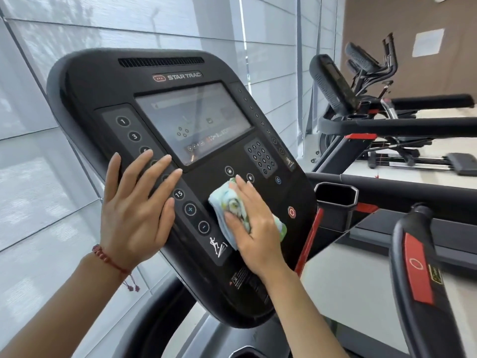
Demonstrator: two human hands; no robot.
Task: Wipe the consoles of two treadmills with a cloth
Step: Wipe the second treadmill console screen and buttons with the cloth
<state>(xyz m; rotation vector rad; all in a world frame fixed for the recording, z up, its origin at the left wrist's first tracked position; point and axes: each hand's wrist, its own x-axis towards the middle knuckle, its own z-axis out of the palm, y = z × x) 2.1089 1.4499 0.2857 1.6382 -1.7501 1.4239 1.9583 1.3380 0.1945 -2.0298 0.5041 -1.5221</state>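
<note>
mid-wipe on first treadmill console, judging by the layout. left hand flat on console's left button strip, fingers straight and spread, bracing, gripping nothing. red string bracelet on that wrist. cloth, pale blue with green print, bunched on lower centre of console, just below the arrow keys and left of red stop button. right hand pressing down on cloth, fingers extended over it, thumb alongside the cloth's left edge.

progress: probably under half. can't tell which console zones are already clean; no visible streak or wet trail. screen shows glare and reflections, not readable as wiped or not. second console, far right of first one, seen edge-on and well apart from both hands, likely still to do.

hidden: buttons under left hand, panel under cloth, console's bottom edge partly behind right forearm. second console's face angled away, surface condition unreadable. keypad legends too small to read.
</note>
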